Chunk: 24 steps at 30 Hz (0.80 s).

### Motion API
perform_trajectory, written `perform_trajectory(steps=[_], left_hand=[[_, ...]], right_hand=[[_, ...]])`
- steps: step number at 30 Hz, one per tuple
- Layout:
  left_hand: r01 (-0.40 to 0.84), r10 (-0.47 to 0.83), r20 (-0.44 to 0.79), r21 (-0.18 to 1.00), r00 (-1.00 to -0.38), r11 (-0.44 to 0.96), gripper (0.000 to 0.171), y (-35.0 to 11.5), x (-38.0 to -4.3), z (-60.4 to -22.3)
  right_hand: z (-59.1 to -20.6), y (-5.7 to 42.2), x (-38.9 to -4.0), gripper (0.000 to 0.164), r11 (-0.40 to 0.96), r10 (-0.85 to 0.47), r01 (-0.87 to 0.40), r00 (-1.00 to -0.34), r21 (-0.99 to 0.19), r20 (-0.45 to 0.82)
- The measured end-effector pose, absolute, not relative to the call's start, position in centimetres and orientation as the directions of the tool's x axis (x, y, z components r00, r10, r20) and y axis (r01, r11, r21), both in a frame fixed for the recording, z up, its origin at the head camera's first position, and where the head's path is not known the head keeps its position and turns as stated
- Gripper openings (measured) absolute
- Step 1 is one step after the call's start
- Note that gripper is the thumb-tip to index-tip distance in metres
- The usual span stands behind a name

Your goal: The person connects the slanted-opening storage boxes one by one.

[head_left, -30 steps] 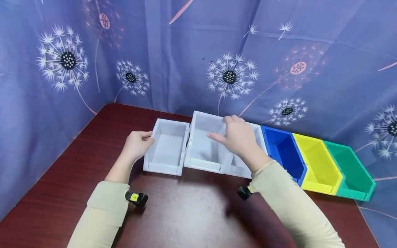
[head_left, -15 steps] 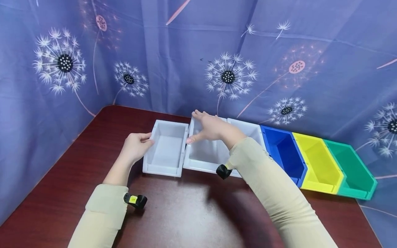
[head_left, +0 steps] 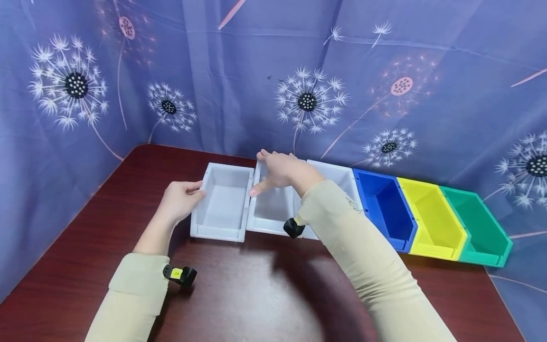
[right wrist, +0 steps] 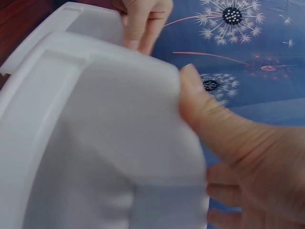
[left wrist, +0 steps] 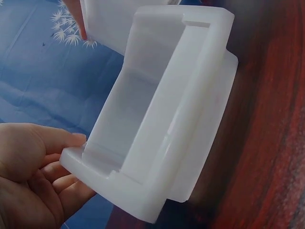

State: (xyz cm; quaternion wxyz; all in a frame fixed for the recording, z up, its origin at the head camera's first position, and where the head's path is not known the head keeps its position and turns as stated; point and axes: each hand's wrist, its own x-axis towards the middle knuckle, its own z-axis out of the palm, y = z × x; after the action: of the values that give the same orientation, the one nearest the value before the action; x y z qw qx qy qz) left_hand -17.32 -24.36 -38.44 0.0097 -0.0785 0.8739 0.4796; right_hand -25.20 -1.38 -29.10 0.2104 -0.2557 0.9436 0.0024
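Observation:
My left hand (head_left: 177, 204) pinches the left rim of the leftmost white plastic storage bin (head_left: 222, 204). In the left wrist view, the thumb lies on top of that rim and the fingers curl beneath it. Over the second white bin (head_left: 273, 204) reaches my right hand (head_left: 284, 171), holding it by its far left part. The right wrist view shows the thumb (right wrist: 195, 90) on this bin's side rim and the fingers behind its back edge. A narrow gap separates the two bins. A third white bin (head_left: 337, 175) is partly hidden by the right arm.
Blue (head_left: 384, 204), yellow (head_left: 436, 213) and green (head_left: 478, 223) bins continue the row to the right. They stand on a dark red-brown wooden table (head_left: 248, 289). A blue-purple dandelion-print curtain (head_left: 243, 95) hangs close behind the row.
My right hand has moved left across the second bin to its far left rim, and that bin now sits lower and flatter. The left hand keeps its pinch. The head view has shifted slightly.

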Motion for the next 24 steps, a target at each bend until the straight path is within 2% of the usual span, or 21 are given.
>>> perform_trajectory(steps=[5, 12, 18, 24], left_hand=[[-0.152, -0.147, -0.081, 0.799, -0.986, 0.581, 0.041, -23.2, -16.3, -39.1], [-0.099, -0.133, -0.017, 0.764, -0.991, 0.638, 0.041, -22.8, -15.7, -38.8], [-0.090, -0.131, 0.000, 0.727, -0.991, 0.681, 0.040, -23.2, -16.1, -39.2], [-0.085, -0.198, 0.093, 0.672, -0.976, 0.736, 0.039, -25.2, -16.2, -39.6]], right_hand=[[-32.6, -1.6, -23.8, 0.122, 0.868, -0.464, -0.493, -0.762, -0.061, -0.451], [-34.1, -0.2, -23.2, 0.119, 0.876, -0.474, -0.466, -0.785, -0.126, -0.398], [-36.9, 1.6, -22.3, 0.109, 0.840, -0.540, -0.493, -0.802, -0.229, -0.254], [-37.7, 5.5, -20.5, 0.097, 0.772, -0.596, -0.548, -0.800, -0.322, -0.068]])
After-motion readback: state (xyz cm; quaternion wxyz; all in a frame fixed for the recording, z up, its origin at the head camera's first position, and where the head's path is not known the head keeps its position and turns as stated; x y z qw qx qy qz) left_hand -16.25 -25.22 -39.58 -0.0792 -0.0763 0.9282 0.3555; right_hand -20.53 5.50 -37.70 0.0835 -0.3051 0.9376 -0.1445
